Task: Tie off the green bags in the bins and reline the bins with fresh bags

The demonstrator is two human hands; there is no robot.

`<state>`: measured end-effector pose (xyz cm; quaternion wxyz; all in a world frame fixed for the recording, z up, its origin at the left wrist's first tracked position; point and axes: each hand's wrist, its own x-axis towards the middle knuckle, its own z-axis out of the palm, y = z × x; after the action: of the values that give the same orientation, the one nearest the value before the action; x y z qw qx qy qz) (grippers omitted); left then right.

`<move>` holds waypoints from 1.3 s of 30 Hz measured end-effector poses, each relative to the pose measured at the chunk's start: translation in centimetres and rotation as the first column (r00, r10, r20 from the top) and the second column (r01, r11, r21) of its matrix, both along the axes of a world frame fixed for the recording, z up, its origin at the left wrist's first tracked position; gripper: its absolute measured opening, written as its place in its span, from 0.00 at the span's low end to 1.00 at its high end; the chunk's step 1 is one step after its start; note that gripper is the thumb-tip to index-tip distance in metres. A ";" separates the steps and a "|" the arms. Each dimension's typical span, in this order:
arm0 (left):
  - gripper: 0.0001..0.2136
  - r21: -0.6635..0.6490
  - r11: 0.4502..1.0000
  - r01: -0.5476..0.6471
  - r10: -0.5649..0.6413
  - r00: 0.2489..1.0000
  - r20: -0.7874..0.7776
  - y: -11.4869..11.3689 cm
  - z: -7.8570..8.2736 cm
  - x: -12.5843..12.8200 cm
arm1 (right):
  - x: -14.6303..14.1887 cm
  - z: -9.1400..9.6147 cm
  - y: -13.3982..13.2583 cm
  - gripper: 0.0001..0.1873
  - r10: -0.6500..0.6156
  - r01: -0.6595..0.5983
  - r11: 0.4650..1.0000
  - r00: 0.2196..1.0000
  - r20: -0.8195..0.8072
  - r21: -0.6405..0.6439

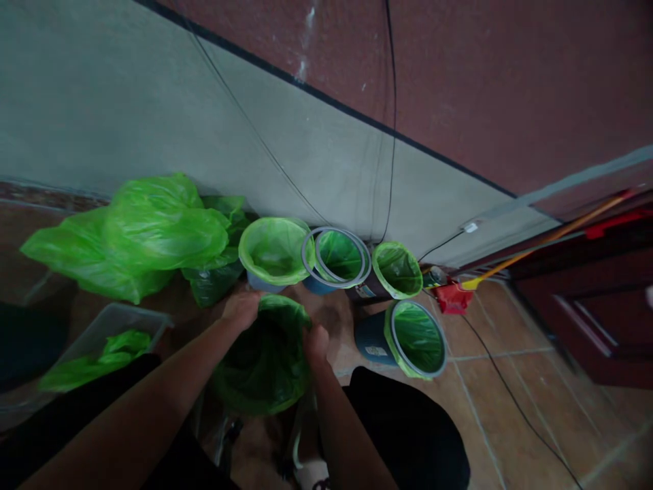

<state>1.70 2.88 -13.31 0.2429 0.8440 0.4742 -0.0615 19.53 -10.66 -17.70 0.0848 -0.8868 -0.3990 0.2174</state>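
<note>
Both of my hands hold a green plastic bag point(265, 361) in front of me, low over the floor. My left hand point(241, 307) grips the bag's top edge on the left, fingers closed on the plastic. My right hand point(315, 342) pinches the edge on the right. The bag hangs dark and full between them. Just beyond my hands stand several small bins lined with green bags: one light bin point(275, 252), one with grey rings point(337, 257), one further right point(398, 269), and a blue bin point(408, 337) nearest my right hand.
Puffed green bags point(153, 231) lie heaped at the left by the wall. A clear plastic tub point(115, 325) with green bags sits at the lower left. A red dustpan point(451, 297), an orange broom handle point(551, 238) and black cables point(510, 398) lie to the right on the tiled floor.
</note>
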 end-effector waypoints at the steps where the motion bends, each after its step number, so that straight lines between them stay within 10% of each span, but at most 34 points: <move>1: 0.19 -0.016 1.000 0.007 -0.008 0.999 -0.033 -0.1 0.0 -0.2 | -0.3 -0.2 0.0 0.17 -0.001 0.002 0.999 1.000 0.022 -0.042; 5: 0.17 -0.007 1.000 -0.015 0.014 0.993 -0.118 -0.1 0.6 -0.7 | -0.2 -0.3 -0.5 0.24 0.040 -0.038 0.998 0.998 0.040 -0.057; 12: 0.28 0.122 0.992 -0.024 0.016 0.998 0.066 0.0 1.2 1.6 | 1.2 0.3 1.4 0.23 0.041 -0.056 0.923 0.998 0.046 0.380; 22: 0.17 0.013 0.998 0.066 -0.067 0.995 0.068 -0.3 -1.2 3.5 | 0.6 -0.7 4.2 0.08 0.070 -0.039 0.922 0.995 -0.066 0.385; 30: 0.19 -0.038 0.999 0.002 -0.002 1.000 -0.014 0.3 -2.0 2.8 | 0.8 -1.1 1.2 0.08 0.382 -0.400 0.872 0.917 0.117 0.282; 39: 0.09 0.081 0.994 0.074 -0.084 0.989 0.123 0.0 -2.1 2.8 | 1.1 -0.4 2.9 0.11 0.081 -0.072 0.920 0.997 -0.007 0.385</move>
<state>4.53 2.85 -15.39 0.2375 0.8729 0.4263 0.0003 20.58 -7.75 -18.14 0.2532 -0.8341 -0.4672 0.1481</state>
